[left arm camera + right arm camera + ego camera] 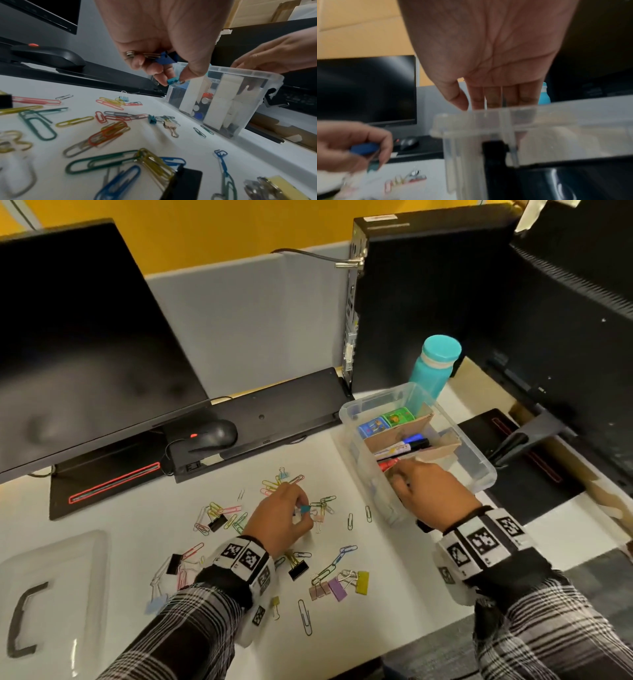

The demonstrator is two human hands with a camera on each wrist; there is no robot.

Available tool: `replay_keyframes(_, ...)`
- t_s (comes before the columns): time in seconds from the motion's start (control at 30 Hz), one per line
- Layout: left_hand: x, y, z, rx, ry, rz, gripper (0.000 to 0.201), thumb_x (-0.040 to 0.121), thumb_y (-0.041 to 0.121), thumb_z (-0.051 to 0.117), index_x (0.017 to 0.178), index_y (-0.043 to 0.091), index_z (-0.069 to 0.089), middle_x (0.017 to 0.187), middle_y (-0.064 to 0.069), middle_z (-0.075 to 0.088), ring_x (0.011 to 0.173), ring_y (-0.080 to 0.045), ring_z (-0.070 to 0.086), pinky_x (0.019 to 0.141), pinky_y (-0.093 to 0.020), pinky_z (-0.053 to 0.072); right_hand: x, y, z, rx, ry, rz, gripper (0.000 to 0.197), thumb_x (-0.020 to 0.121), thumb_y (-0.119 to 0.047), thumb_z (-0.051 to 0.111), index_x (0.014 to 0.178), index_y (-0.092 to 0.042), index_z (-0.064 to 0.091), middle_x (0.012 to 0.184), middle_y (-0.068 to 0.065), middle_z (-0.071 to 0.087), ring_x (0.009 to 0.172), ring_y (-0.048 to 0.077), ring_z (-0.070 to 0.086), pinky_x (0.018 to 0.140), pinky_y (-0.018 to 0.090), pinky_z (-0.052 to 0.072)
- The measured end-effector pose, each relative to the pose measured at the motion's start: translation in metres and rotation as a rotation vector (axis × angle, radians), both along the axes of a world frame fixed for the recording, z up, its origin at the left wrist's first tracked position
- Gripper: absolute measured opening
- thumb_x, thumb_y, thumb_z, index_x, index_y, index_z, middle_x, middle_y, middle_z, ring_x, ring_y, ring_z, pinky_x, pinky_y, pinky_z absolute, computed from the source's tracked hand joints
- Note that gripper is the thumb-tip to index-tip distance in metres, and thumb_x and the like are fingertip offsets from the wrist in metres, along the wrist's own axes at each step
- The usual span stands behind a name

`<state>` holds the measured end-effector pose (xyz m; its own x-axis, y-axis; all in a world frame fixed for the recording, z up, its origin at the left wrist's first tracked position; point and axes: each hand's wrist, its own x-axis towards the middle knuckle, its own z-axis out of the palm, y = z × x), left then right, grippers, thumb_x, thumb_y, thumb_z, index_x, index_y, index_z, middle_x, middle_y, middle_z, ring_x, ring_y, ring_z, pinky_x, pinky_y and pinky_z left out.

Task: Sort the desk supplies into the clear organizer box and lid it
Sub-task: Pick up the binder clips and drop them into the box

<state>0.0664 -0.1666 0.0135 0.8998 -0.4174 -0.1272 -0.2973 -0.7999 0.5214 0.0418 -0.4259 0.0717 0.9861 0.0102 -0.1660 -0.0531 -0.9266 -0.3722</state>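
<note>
Clear organizer box (pixel 479 470) – transparent plastic, cardboard dividers, markers (pixel 407 445) and sharpeners inside – at desk's right edge. Lid (pixel 51 587), clear with dark handle, flat near front-left corner. Wire paper clips (pixel 222 511) and binder clips scattered mid-desk. Left hand (pixel 279 517) above pile – thumb and fingertip pinch teal binder clip (pixel 172 81), blue one tucked in curled fingers. Right hand (pixel 431 494) palm down over box's near rim, fingers straight, holding nothing.
</note>
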Motion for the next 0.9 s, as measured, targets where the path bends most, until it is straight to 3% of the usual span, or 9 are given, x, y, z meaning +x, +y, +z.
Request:
replay_keyframes(0.13,-0.007,-0.013,0.010,-0.022,0.009,0.014,0.015,0.086,0.029,0.060,0.096,0.022,0.051,0.097,0.007,0.049,0.076,-0.006,0.047,0.062,-0.015,0.033,0.004,-0.025,0.012,0.044,-0.220,-0.112,0.021,0.093,-0.024,0.042,0.096,-0.015,0.062,0.083,0.007,0.065,0.073,0.023,0.058,0.064,0.034,0.048)
replay_keyframes(0.23,-0.010,-0.039,0.035,-0.097,-0.058,-0.026,0.015,0.085,0.025,0.060,0.098,0.021,0.052,0.097,0.007,0.049,0.074,-0.005,0.044,0.065,-0.016,0.033,0.009,-0.049,0.007,-0.025,-0.417,-0.225,0.022,0.090,-0.022,0.049,0.107,-0.013,0.061,0.103,0.009,0.063,0.096,0.027,0.053,0.079,0.040,0.046)
replay_keyframes(0.33,-0.012,-0.081,0.066,-0.115,-0.140,-0.127,0.017,0.087,0.026,0.056,0.102,0.021,0.052,0.098,0.009,0.045,0.078,-0.007,0.045,0.068,-0.017,0.034,0.009,-0.063,-0.013,-0.081,-0.403,-0.297,0.038,0.089,-0.029,0.043,0.121,-0.012,0.053,0.128,0.009,0.053,0.116,0.030,0.046,0.095,0.046,0.039)
replay_keyframes(0.43,-0.012,-0.127,0.083,-0.069,-0.172,-0.212,0.021,0.087,0.026,0.054,0.106,0.015,0.053,0.106,-0.002,0.051,0.088,-0.020,0.052,0.076,-0.030,0.042,0.006,-0.067,-0.030,-0.029,-0.345,-0.322,0.049,0.086,-0.035,0.038,0.128,-0.012,0.048,0.140,0.009,0.045,0.121,0.031,0.045,0.100,0.047,0.039)
replay_keyframes(0.53,-0.009,-0.166,0.081,0.155,-0.145,-0.261,0.030,0.087,0.019,0.052,0.113,0.005,0.051,0.116,-0.014,0.052,0.102,-0.031,0.053,0.084,-0.038,0.041,0.007,-0.067,-0.033,-0.019,-0.351,-0.321,0.047,0.087,-0.033,0.038,0.128,-0.012,0.048,0.142,0.008,0.043,0.119,0.030,0.048,0.098,0.046,0.041)
replay_keyframes(0.67,-0.003,-0.195,0.073,0.337,-0.071,-0.233,0.036,0.090,0.008,0.049,0.125,0.001,0.045,0.125,-0.019,0.049,0.113,-0.034,0.051,0.091,-0.041,0.043,0.007,-0.069,-0.034,-0.016,-0.345,-0.321,0.039,0.090,-0.028,0.047,0.126,-0.014,0.051,0.142,0.006,0.042,0.121,0.028,0.047,0.097,0.046,0.042)
replay_keyframes(0.8,0.005,-0.196,0.072,0.329,0.071,-0.225,0.037,0.093,0.014,0.048,0.127,0.001,0.044,0.127,-0.020,0.048,0.112,-0.035,0.053,0.090,-0.041,0.044,0.006,-0.069,-0.035,-0.012,-0.363,-0.319,0.037,0.089,-0.027,0.048,0.124,-0.016,0.052,0.141,0.005,0.043,0.119,0.027,0.047,0.095,0.045,0.043)
replay_keyframes(0.9,0.005,-0.182,0.078,0.175,0.029,-0.217,0.028,0.093,0.016,0.048,0.119,0.007,0.052,0.120,-0.014,0.053,0.104,-0.033,0.056,0.085,-0.040,0.045,0.006,-0.069,-0.034,-0.011,-0.365,-0.317,0.035,0.089,-0.026,0.049,0.123,-0.016,0.053,0.141,0.005,0.043,0.118,0.027,0.048,0.094,0.045,0.042)
